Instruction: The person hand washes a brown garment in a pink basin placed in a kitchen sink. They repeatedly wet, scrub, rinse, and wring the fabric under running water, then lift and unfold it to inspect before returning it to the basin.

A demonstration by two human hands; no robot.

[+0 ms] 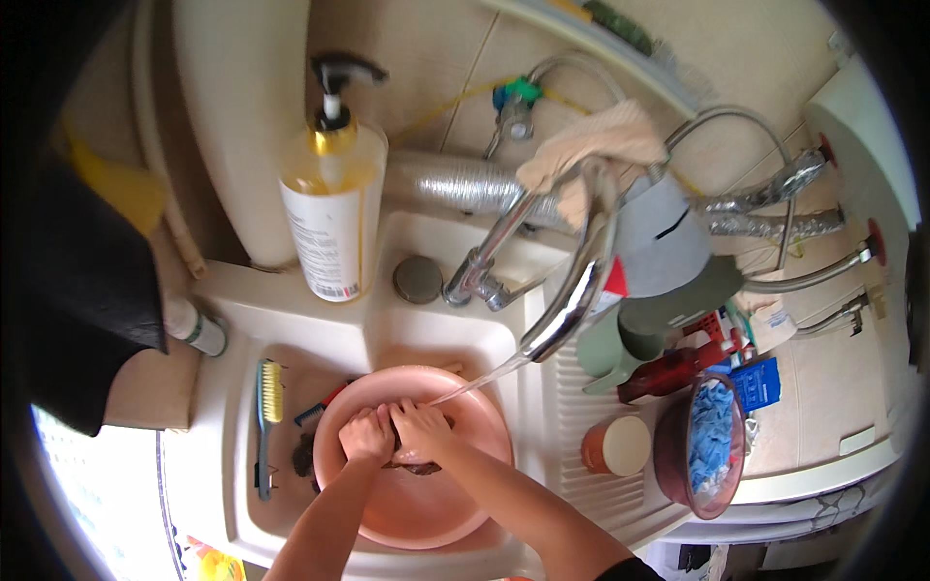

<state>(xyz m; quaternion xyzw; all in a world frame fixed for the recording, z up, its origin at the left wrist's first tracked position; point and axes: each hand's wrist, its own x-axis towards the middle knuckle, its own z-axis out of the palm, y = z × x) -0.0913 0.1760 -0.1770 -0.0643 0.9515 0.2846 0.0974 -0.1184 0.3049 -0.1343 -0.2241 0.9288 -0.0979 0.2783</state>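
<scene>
Side by side, my left hand point(368, 436) and my right hand point(419, 432) grip a dark wet cloth-like item point(418, 468) inside a pink plastic basin point(429, 523). My fingers cover most of the item. Water point(483, 379) runs from the chrome faucet point(559, 327) down beside my right hand. The basin sits in a white sink point(247, 465). Left of the basin lie a scrub brush with yellow bristles point(270, 392), a comb-like item with a red part point(312, 412) and a dark clump point(304, 454).
A large pump bottle point(327, 232) and a round lid point(418, 279) stand behind the basin. On the ribbed drainboard point(574, 436) at right are an orange tub point(616, 446), a green cup point(607, 348), a red bottle point(672, 370) and a bowl of blue cloth point(710, 436).
</scene>
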